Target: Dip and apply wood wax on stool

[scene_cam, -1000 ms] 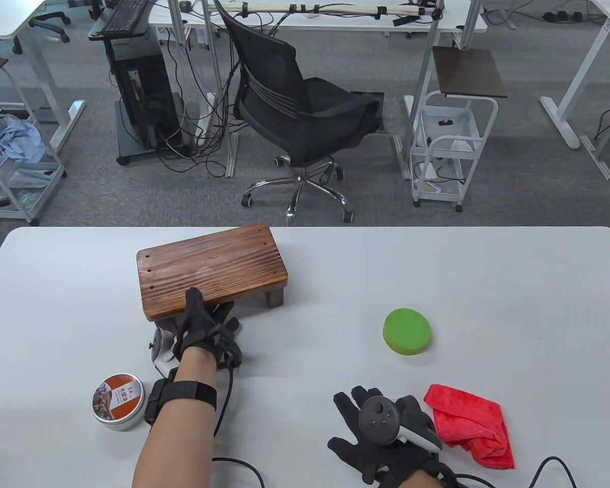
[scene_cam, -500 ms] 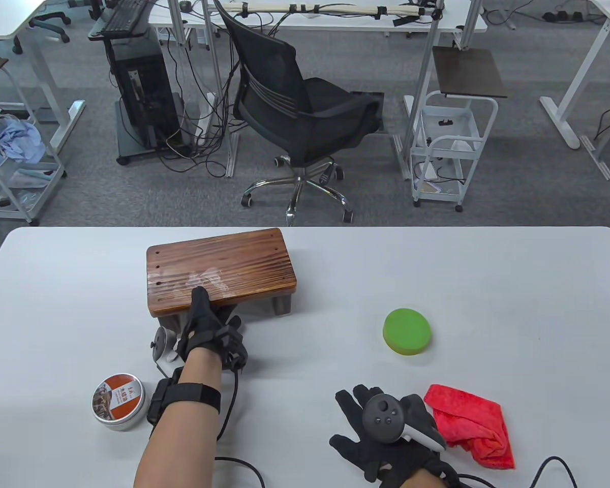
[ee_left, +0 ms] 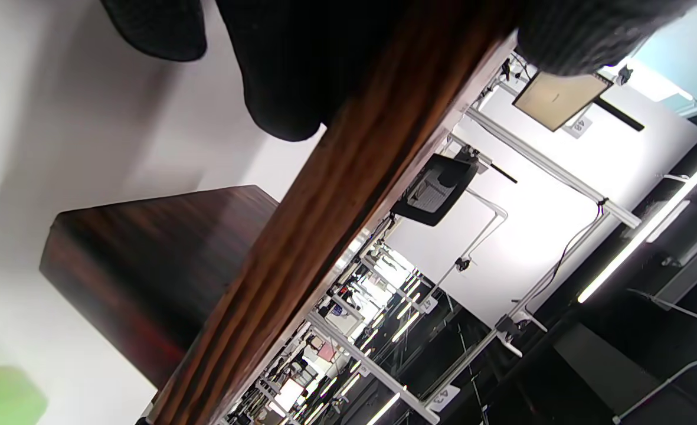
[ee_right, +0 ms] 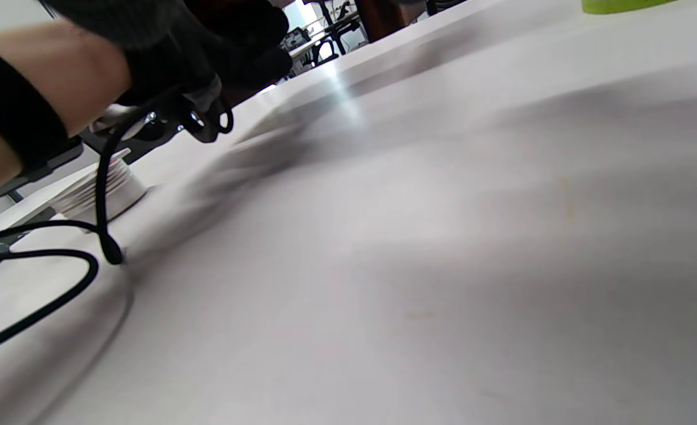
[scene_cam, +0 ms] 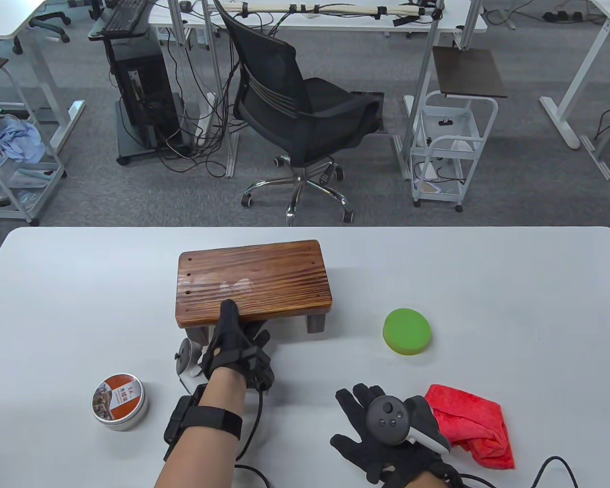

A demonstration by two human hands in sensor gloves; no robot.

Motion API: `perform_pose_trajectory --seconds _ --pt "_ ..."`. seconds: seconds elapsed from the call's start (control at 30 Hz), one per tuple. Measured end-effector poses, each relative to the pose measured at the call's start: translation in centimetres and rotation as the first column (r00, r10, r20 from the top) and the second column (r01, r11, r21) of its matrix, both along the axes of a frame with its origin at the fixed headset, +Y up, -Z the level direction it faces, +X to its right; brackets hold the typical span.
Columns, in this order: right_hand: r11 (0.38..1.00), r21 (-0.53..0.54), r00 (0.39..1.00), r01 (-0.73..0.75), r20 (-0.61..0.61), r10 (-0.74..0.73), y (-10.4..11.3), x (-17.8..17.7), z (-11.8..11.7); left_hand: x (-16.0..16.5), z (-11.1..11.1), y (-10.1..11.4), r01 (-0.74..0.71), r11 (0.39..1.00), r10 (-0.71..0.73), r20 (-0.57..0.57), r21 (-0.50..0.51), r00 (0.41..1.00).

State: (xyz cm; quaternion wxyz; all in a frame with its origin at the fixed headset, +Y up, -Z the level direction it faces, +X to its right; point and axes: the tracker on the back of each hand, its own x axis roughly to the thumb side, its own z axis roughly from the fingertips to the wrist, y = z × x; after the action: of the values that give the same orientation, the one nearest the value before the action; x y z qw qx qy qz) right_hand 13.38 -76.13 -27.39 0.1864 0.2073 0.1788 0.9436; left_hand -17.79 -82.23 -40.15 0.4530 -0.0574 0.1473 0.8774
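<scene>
A small brown wooden stool (scene_cam: 264,277) stands mid-table. My left hand (scene_cam: 240,325) grips its near edge, thumb on top and fingers curled underneath. The left wrist view shows that edge (ee_left: 324,218) under the gloved fingers (ee_left: 283,77), with one dark leg (ee_left: 147,265) below. A closed round wax tin (scene_cam: 119,401) with an orange label sits near the front left. The green round sponge (scene_cam: 407,331) lies right of the stool. My right hand (scene_cam: 366,422) rests flat on the table with fingers spread, holding nothing.
A crumpled red cloth (scene_cam: 470,424) lies just right of my right hand. Glove cables (scene_cam: 249,457) trail along the front edge. Beyond the table's far edge stand an office chair (scene_cam: 300,112) and a white cart (scene_cam: 450,147).
My left hand has slid the stool to the right and turned it squarer to the table edge. The right hand, tin, sponge and cloth have stayed put.
</scene>
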Motion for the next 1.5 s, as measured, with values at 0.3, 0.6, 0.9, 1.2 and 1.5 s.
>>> perform_pose_trajectory --seconds 0.3,0.6,0.9,1.2,1.5 --pt "1.0 -0.001 1.0 0.013 -0.003 -0.013 -0.1 0.1 0.0 3.5 1.5 0.0 -0.009 1.0 0.008 0.078 0.017 0.997" --pt "1.0 -0.013 1.0 0.028 0.002 -0.028 -0.1 0.3 0.0 5.0 2.1 -1.5 -0.003 1.0 0.002 0.12 0.005 0.993" --pt "0.999 -0.021 0.999 0.031 0.012 -0.031 -0.1 0.5 -0.1 4.9 2.2 -2.5 -0.008 1.0 0.009 0.106 -0.007 0.994" --pt "0.999 -0.033 0.999 0.028 0.018 -0.028 -0.2 0.5 -0.2 4.4 2.1 -3.3 -0.014 1.0 0.016 0.1 -0.02 0.995" --pt "0.999 -0.043 0.999 0.027 0.02 -0.026 -0.2 0.5 -0.3 4.0 2.1 -3.7 -0.008 1.0 0.01 0.096 -0.022 0.995"
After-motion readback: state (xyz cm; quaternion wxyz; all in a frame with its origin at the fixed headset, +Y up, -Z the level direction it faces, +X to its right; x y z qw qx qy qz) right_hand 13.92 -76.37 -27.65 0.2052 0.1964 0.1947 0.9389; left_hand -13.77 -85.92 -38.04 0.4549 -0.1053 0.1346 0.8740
